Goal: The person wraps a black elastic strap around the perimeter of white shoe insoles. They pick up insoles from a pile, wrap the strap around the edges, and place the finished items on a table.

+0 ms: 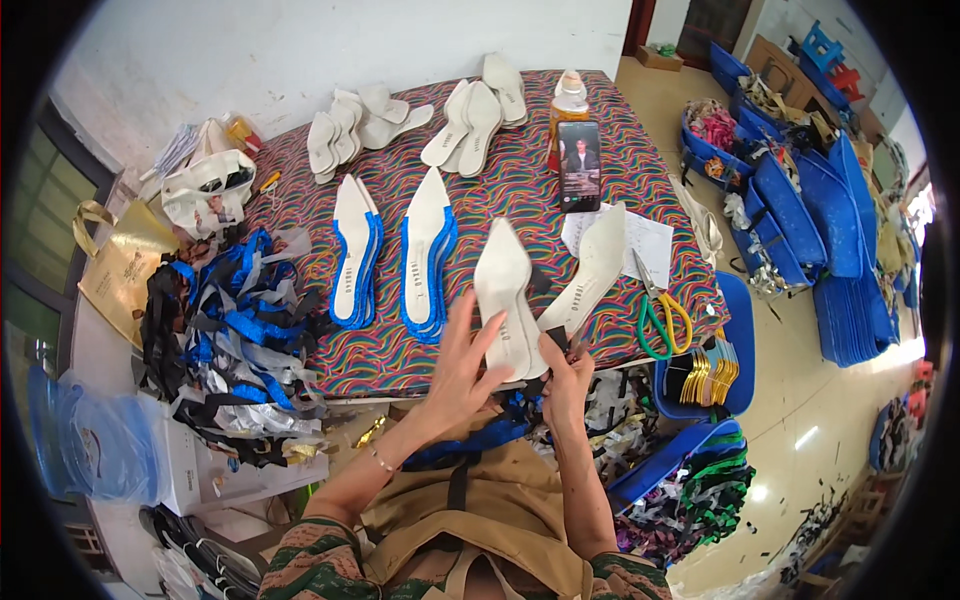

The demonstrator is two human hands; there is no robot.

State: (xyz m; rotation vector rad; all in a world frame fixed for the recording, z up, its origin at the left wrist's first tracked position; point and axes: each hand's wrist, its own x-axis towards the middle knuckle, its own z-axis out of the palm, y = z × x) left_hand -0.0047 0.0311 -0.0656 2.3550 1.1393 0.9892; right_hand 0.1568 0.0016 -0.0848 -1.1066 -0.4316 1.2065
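A pale pointed shoe insole (503,270) lies at the table's near edge, heel toward me, seemingly on top of another. My left hand (455,370) is open, its fingers spread, touching the insole's left side near the heel. At the right of the heel, my right hand (567,385) is closed with a narrow black strip (557,339) showing at its fingertips. More black material shows under the insole's right edge. Another bare insole (598,265) slants just beyond my right hand. Two stacks of blue-edged insoles, one on the left (352,250) and one nearer the middle (428,255), lie left of my hands.
Scissors (655,315) with green and yellow handles lie at the table's right edge. Behind stand a phone (579,170) and a bottle (569,100), with bare insoles (465,125) alongside. Strip scraps (235,330) heap at left. Blue bins (742,345) stand at right.
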